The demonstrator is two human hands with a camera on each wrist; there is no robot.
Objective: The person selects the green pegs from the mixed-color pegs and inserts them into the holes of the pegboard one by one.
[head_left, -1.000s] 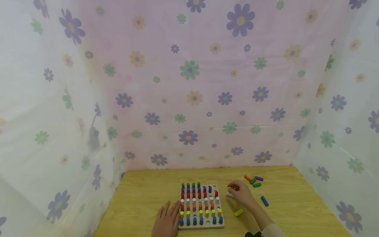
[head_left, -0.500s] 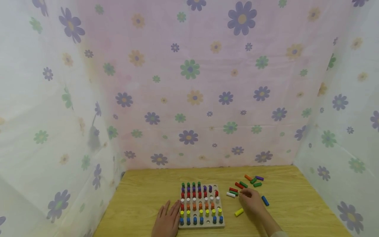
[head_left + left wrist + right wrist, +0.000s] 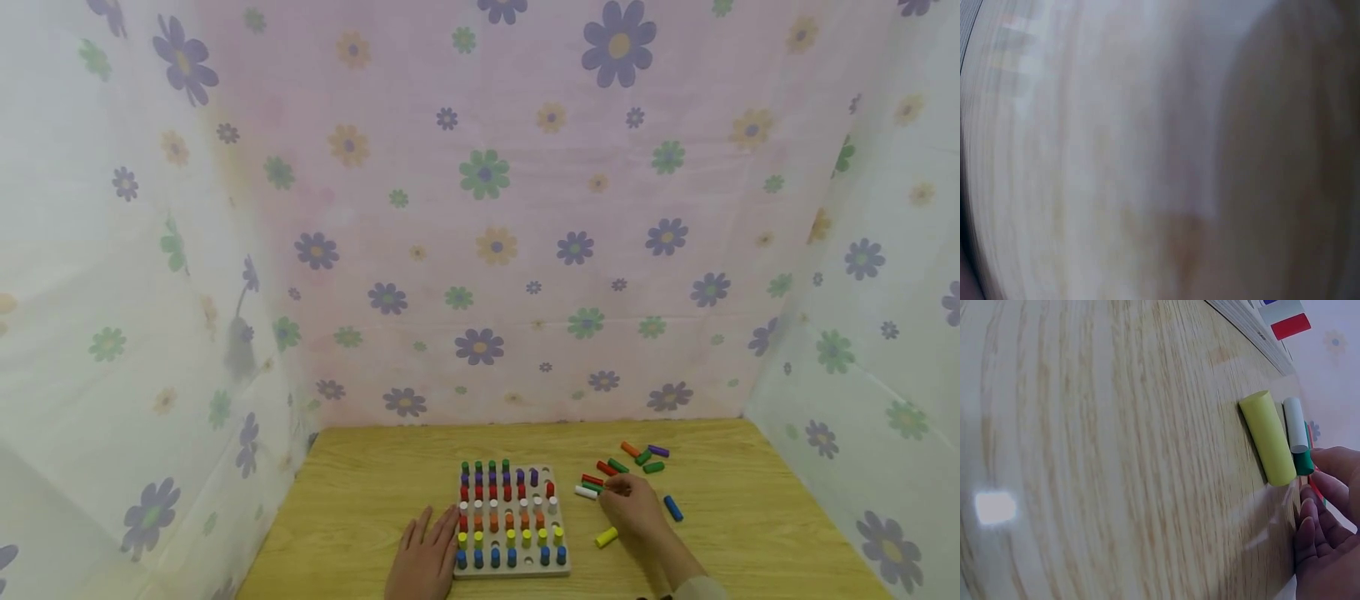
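Note:
A wooden peg board point(image 3: 512, 568) stands on the table with rows of green, purple, red, white, orange, yellow and blue pegs. My left hand point(image 3: 426, 557) lies flat on the table against the board's left edge. My right hand point(image 3: 627, 501) rests to the right of the board, fingers loosely curled and its palm bare. Its fingertips are beside a small cluster of a red peg point(image 3: 592, 479), a green peg point(image 3: 1302, 464) and a white peg point(image 3: 585, 492). A yellow peg point(image 3: 606, 537) lies just left of that wrist. The left wrist view is a blur.
More loose pegs lie behind and right of my right hand: red point(image 3: 605, 468), green point(image 3: 653, 467), orange point(image 3: 629, 450), purple point(image 3: 657, 451) and blue point(image 3: 672, 508). Flowered cloth walls close in the wooden table point(image 3: 360, 500) on three sides.
My right hand drew back from over the red, green and white pegs, uncovering them, then edged back toward them. The left hand has not moved.

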